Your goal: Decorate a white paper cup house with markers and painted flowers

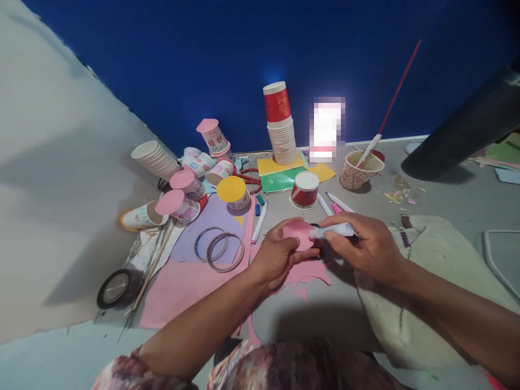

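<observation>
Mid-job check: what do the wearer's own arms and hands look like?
The left hand and right hand are ungloved; the left forearm and right forearm are bare. A mottled pale-pink and maroon sleeve meets the left forearm; any right sleeve is unclear.

So a paper disc (298, 233) is held in the left hand (278, 252), with a marker (333, 231) kept at its right edge by the right hand (368, 244). Behind them an upturned cup (304, 190) is parked, and behind that a cup stack (282, 142) is set on paper sheets (280, 181). Off left, two rings (225, 269) are laid on a sheet (217, 216). Over right, a cloth (436, 281) is spread, with a pen cup (352, 176) placed behind.
</observation>
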Available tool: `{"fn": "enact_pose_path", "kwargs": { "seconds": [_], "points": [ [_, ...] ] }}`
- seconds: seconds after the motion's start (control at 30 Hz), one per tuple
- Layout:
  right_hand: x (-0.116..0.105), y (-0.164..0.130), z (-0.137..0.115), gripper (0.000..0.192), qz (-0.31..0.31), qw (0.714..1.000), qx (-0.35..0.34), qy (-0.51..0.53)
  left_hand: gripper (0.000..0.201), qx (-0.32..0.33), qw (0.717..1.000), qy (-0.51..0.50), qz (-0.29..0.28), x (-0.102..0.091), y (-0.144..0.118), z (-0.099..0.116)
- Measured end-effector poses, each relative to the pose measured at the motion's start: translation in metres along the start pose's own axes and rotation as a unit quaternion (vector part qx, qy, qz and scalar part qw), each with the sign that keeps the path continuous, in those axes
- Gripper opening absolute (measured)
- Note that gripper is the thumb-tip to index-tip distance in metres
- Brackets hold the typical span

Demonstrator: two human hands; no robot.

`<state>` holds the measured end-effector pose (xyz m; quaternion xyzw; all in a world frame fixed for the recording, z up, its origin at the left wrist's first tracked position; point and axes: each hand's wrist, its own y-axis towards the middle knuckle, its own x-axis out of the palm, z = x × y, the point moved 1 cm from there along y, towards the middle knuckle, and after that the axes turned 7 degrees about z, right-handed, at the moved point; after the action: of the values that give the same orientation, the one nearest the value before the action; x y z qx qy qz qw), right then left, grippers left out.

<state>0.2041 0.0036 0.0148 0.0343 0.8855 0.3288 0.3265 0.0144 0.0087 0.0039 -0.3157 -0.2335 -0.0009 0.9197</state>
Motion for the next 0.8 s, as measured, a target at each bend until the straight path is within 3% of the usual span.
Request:
{"fn": "enact_pose_path", "kwargs": {
  "seconds": [0.2,0.33,0.5,0.8],
  "points": [
    [0.008,-0.007,0.002,0.015,-0.066,0.996,-0.056,-0.006,0.06,0.007,1.0,0.01,-0.011,-0.002,-0.003,-0.003],
    [0.01,-0.009,0.0,0.017,-0.096,0.985,-0.132,-0.059,0.07,0.012,0.999,0.035,-0.002,-0.004,-0.002,-0.008],
    [0.011,-0.008,-0.009,0.019,-0.099,0.965,-0.206,-0.132,0.078,0.02,0.998,0.054,0.004,-0.006,0.0,-0.013],
    [0.011,-0.01,-0.01,0.015,-0.07,0.948,-0.258,-0.173,0.078,0.019,0.999,0.042,0.018,-0.002,-0.001,-0.007]
  ]
}}
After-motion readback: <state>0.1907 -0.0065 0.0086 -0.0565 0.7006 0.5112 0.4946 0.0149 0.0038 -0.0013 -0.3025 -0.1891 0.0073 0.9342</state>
